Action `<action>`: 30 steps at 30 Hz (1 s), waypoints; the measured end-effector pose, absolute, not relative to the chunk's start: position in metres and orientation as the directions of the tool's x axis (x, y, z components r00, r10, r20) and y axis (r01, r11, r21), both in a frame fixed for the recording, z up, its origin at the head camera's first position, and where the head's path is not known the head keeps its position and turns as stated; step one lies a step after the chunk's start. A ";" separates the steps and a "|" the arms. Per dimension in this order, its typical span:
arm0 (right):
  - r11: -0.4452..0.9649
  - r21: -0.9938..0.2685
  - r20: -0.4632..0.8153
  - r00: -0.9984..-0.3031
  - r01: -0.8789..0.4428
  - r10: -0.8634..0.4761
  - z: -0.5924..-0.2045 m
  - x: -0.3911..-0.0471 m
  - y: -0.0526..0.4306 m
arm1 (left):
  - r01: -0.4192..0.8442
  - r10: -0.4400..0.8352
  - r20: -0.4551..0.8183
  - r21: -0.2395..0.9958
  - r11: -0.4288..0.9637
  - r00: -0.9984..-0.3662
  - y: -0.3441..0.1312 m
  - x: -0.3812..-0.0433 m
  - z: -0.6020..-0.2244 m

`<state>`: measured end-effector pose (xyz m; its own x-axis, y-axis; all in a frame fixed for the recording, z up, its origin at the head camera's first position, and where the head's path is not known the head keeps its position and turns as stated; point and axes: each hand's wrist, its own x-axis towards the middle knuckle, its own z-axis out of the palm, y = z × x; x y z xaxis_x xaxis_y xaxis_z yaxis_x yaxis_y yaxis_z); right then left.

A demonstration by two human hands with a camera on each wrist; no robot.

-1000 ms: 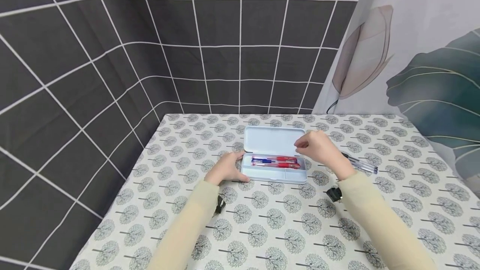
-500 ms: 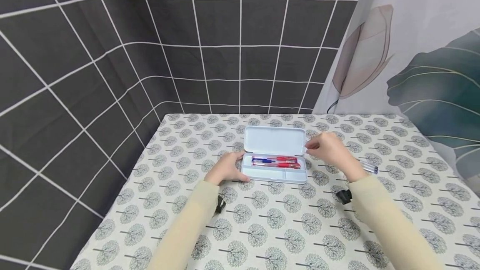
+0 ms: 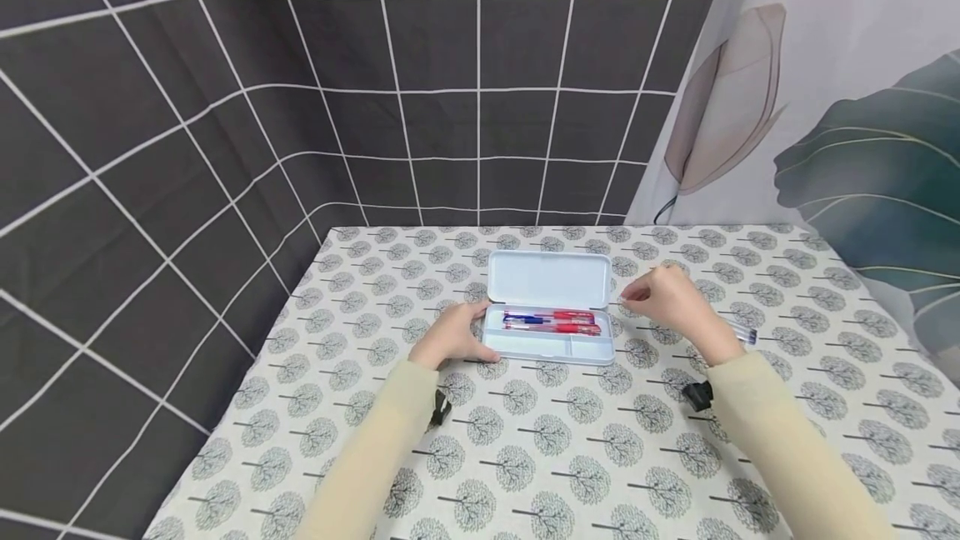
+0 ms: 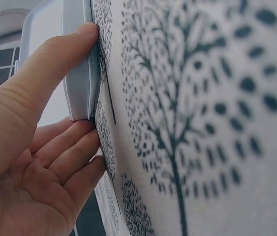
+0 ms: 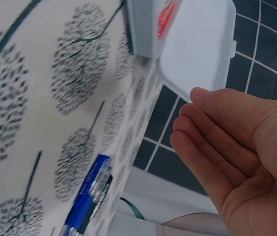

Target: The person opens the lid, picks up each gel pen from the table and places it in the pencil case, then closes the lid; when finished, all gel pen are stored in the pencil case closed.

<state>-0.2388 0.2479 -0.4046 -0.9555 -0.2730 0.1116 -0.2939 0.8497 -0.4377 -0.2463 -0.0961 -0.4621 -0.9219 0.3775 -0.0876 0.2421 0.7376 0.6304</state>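
A light blue pencil case (image 3: 528, 346) lies on the table with its lid (image 3: 550, 280) tipped back. Red pens (image 3: 576, 328) and a blue pen (image 3: 522, 320) rest in its rear compartment. My left hand (image 3: 453, 335) holds the left end of the case, thumb at the front side and fingers at the end, as the left wrist view shows. Just right of the lid, my right hand (image 3: 671, 304) hovers with bent, relaxed fingers. Nothing shows between thumb and fingertips of the right hand (image 5: 236, 152) in the right wrist view.
Beyond my right wrist, more pens (image 3: 742, 332) lie on the tree-patterned tablecloth (image 3: 551, 436); one blue and one dark (image 5: 87, 196) show up close in the right wrist view. A dark gridded curtain (image 3: 442, 123) hangs behind the table, and a leaf-printed one (image 3: 750, 107) at the right.
My right hand has moved right, from in front of the lid's right end to beside the case. The left hand and the case have stayed in place.
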 end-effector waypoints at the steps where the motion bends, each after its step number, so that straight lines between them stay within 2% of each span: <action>1: 0.853 -0.433 0.109 -0.957 -0.290 -0.270 -0.406 -0.239 0.249 | 0.244 0.379 -0.087 0.630 0.737 -0.921 -0.096 -0.246 -0.462; 30: 0.882 -0.439 0.020 -0.983 -0.172 -0.182 -0.417 -0.233 0.285 | 0.263 0.395 -0.074 0.634 0.728 -0.916 -0.098 -0.248 -0.462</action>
